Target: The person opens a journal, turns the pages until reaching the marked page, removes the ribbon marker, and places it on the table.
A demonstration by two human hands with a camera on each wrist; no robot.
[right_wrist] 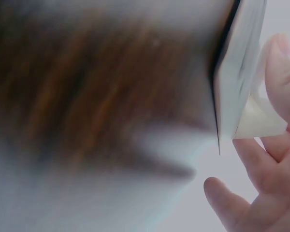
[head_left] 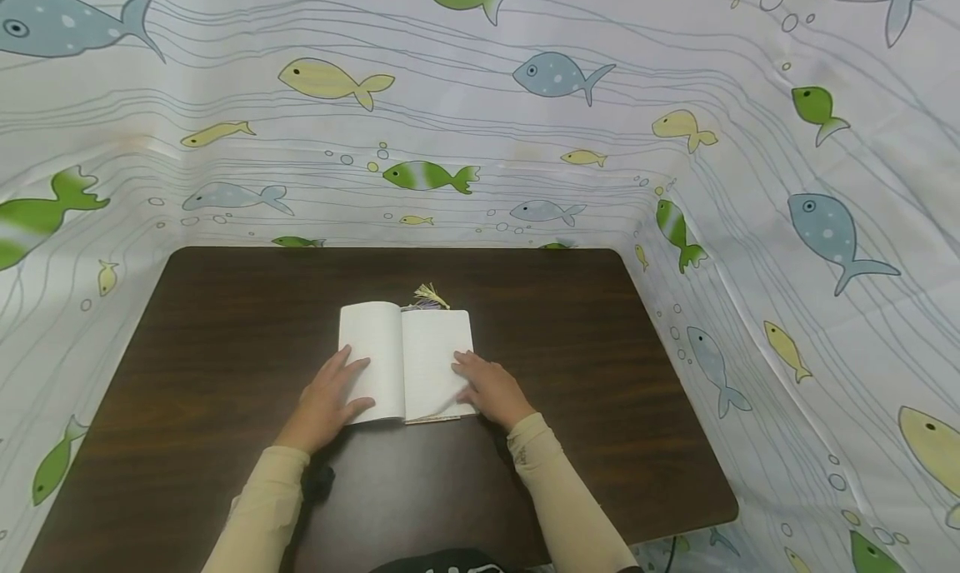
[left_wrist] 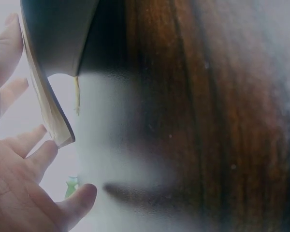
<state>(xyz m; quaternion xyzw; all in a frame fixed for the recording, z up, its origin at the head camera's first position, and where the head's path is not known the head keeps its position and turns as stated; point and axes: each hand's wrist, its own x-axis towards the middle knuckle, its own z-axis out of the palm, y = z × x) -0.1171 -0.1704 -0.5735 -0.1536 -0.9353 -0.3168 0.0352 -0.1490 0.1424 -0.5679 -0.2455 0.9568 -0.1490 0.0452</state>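
Note:
An open notebook (head_left: 438, 352) with blank-looking pages lies on the dark wooden table. My left hand (head_left: 322, 402) rests on the left page (head_left: 378, 340) near its outer edge, fingers spread; in the left wrist view, fingertips (left_wrist: 47, 150) meet the lower corner of the dark cover (left_wrist: 58, 36). On the other side, my right hand (head_left: 495, 390) touches the right page's outer edge. The page's lower corner bends up by the thumb. From the right wrist, a curled page (right_wrist: 258, 118) shows between the thumb and the spread fingers (right_wrist: 253, 159).
A pale yellow tassel (head_left: 430, 295) sticks out past the notebook's top edge. Around the table (head_left: 225, 331) hangs a white fish-print curtain (head_left: 465, 123) at the back and sides. A dark object with white marks (head_left: 442, 561) shows at the near edge.

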